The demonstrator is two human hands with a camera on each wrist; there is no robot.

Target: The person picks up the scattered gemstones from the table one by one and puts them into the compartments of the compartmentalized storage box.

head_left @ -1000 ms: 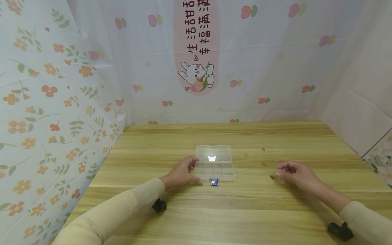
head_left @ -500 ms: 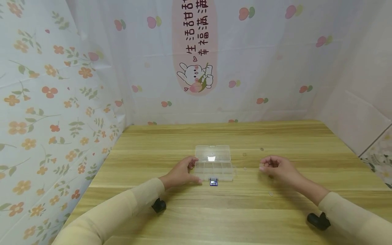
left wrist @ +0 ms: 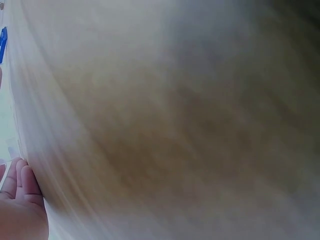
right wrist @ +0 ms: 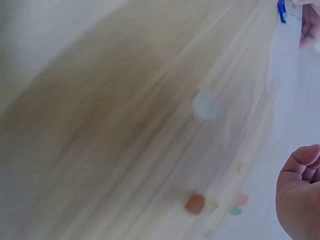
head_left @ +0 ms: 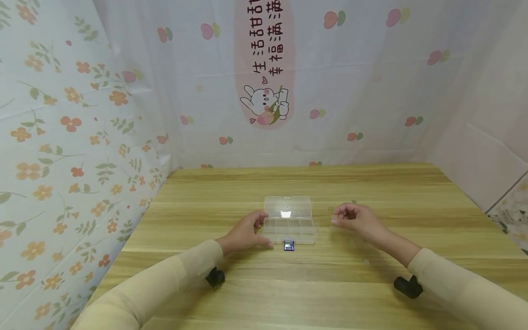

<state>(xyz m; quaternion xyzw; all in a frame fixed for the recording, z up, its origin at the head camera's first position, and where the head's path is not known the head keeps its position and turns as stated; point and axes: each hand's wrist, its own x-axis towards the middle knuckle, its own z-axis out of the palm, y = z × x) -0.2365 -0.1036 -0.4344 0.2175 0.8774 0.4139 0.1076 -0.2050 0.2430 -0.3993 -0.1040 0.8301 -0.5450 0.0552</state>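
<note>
A clear plastic compartment box [head_left: 308,238] stands on the table with its lid [head_left: 299,206] raised at the back and a blue-edged tag [head_left: 288,246] at its front. My left hand [head_left: 245,232] holds the box's left end, thumb at the front corner and fingers at the back. To the right of the box, my right hand [head_left: 363,224] pinches a small, pale, see-through piece [head_left: 333,217] between thumb and fingertips, close over the table. The right wrist view shows the curled right hand [right wrist: 300,195] at its edge; in the left wrist view the left hand [left wrist: 22,205] is only partly visible.
A clear disc [right wrist: 206,105] and a brown disc [right wrist: 195,203] lie on the wooden table [head_left: 264,288]. Other small pieces, such as a dark one [head_left: 353,201], lie behind the right hand. A printed curtain [head_left: 198,91] hangs behind the table.
My right hand has moved left toward the box, away from where the brown disc lies. The left hand and the box have stayed in place.
</note>
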